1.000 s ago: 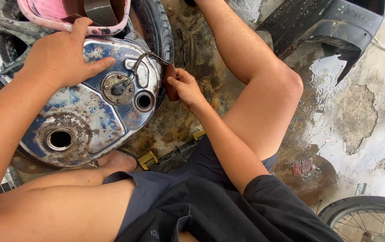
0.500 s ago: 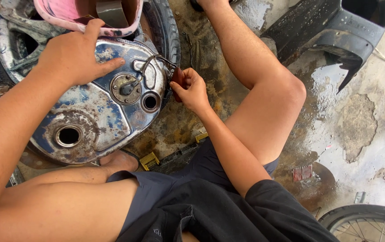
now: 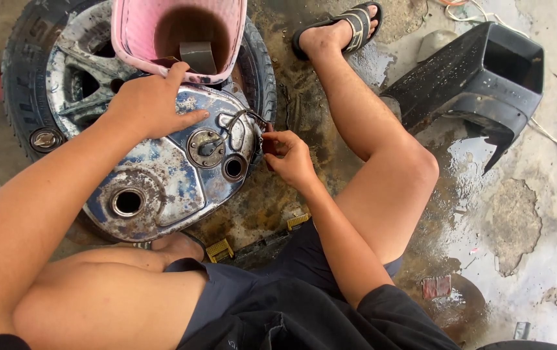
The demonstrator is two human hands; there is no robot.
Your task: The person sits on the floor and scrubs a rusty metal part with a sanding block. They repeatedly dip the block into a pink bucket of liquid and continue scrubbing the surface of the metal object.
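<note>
Head view, looking down. The right hand [image 3: 291,157] has its fingers closed narrowly on a small dark reddish object [image 3: 269,144] at the right edge of the tank; the pictures do not show what this object is. A thin bent grey metal tube [image 3: 238,118] runs from that pinch toward 10 o'clock, arching over the tank surface and ending near the round rusted metal cap fitting [image 3: 206,146]. The tube's long axis lies roughly from 3 o'clock to 9 o'clock, with the right hand at its 3 o'clock end.

The left hand [image 3: 150,102] lies flat, fingers spread, palm down on the upper part of the worn blue-and-silver metal fuel tank [image 3: 162,188]. It holds nothing; it presses on the tank surface. Its fingertips [image 3: 197,116] rest just beside the cap fitting, at the fitting's 11 o'clock. The right hand is the nearer hand to the tube; the left hand is near but apart from it.

A small round open port [image 3: 233,168] sits at 5 o'clock from the cap fitting. A larger round filler opening [image 3: 127,202] sits at 7 o'clock on the tank. The tank rests on a black rubber tyre with grey alloy wheel [image 3: 64,78]. A pink plastic bucket [image 3: 226,39] stands at 12 o'clock, touching the tank edge. A black plastic body panel [image 3: 479,84] lies at 2 o'clock, well apart, on the wet stained concrete floor [image 3: 537,214].
</note>
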